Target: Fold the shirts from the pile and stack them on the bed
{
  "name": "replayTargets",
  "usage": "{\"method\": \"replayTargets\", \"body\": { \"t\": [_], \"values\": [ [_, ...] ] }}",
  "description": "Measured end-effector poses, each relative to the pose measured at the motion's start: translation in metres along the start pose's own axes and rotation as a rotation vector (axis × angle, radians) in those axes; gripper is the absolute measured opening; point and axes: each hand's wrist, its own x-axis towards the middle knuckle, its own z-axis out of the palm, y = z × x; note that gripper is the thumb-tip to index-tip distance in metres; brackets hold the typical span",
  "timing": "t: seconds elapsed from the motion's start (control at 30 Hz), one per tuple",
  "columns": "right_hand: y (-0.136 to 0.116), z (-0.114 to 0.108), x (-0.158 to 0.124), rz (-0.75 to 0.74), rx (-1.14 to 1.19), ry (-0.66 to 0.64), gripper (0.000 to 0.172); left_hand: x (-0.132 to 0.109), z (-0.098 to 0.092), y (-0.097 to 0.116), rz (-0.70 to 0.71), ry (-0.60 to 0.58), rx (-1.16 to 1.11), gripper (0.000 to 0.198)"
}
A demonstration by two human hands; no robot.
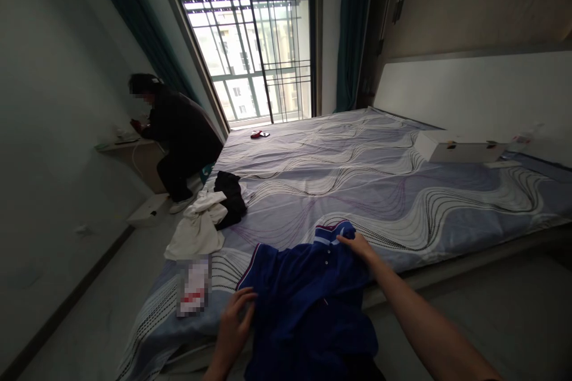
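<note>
A dark blue polo shirt point(304, 297) with a light blue and maroon collar lies at the near edge of the bed point(357, 184). My left hand point(235, 324) rests on the shirt's left sleeve edge, fingers bent and pinching the fabric. My right hand point(357, 245) lies at the collar on the right, fingers pressed onto the cloth near the neck opening.
A white garment point(199, 229) and a black garment point(230, 196) lie in a heap at the bed's left edge. A white box point(460, 149) sits by the headboard. A small red item point(258, 134) lies far back. A person in black point(179, 137) sits at a wall shelf on the left.
</note>
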Motion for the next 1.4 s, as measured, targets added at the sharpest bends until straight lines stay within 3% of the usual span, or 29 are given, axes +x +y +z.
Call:
{"method": "replayTargets", "body": {
  "t": [0.13,0.27,0.43,0.53,0.67,0.8,0.9,1.0,1.13,1.2,1.27,1.33,1.4],
  "values": [
    [0.024,0.010,-0.023,0.060,-0.059,-0.016,0.041,0.061,0.056,0.018,0.163,-0.024,0.080,0.036],
    [0.040,0.004,-0.030,0.044,-0.076,-0.024,0.040,0.108,0.090,0.030,0.169,-0.037,0.327,0.050],
    [0.046,-0.001,-0.028,0.016,-0.110,-0.036,0.040,0.125,0.116,0.047,0.072,-0.036,0.547,0.060],
    [0.042,0.005,-0.024,0.021,-0.223,-0.018,0.043,0.125,0.123,0.051,0.047,-0.089,0.548,0.052],
    [0.026,0.017,-0.008,-0.021,-0.366,-0.063,0.042,0.140,0.109,0.044,0.074,-0.186,0.467,0.029],
    [-0.010,0.021,0.028,-0.157,-0.281,-0.142,0.043,0.180,0.068,0.027,0.005,-0.069,0.464,0.032],
    [-0.056,0.019,0.069,-0.301,-0.291,-0.159,0.042,0.224,0.033,0.019,-0.033,0.014,0.482,0.031],
    [-0.114,0.015,0.120,-0.370,-0.374,-0.118,0.039,0.279,0.005,0.026,-0.054,0.101,0.508,0.031],
    [-0.186,0.017,0.184,-0.354,-0.416,0.015,0.045,0.349,-0.007,0.055,-0.109,0.275,0.546,0.041],
    [-0.209,0.032,0.199,-0.322,-0.440,0.104,0.053,0.370,0.005,0.068,-0.114,0.354,0.560,0.053],
    [-0.215,0.062,0.195,-0.326,-0.493,0.181,0.064,0.375,0.031,0.072,-0.047,0.365,0.593,0.067],
    [-0.202,0.103,0.172,-0.393,-0.569,0.174,0.072,0.364,0.067,0.064,0.082,0.246,0.636,0.070],
    [-0.174,0.147,0.136,-0.471,-0.599,-0.008,0.071,0.343,0.104,0.047,0.174,0.032,0.659,0.067]
  ]
}}
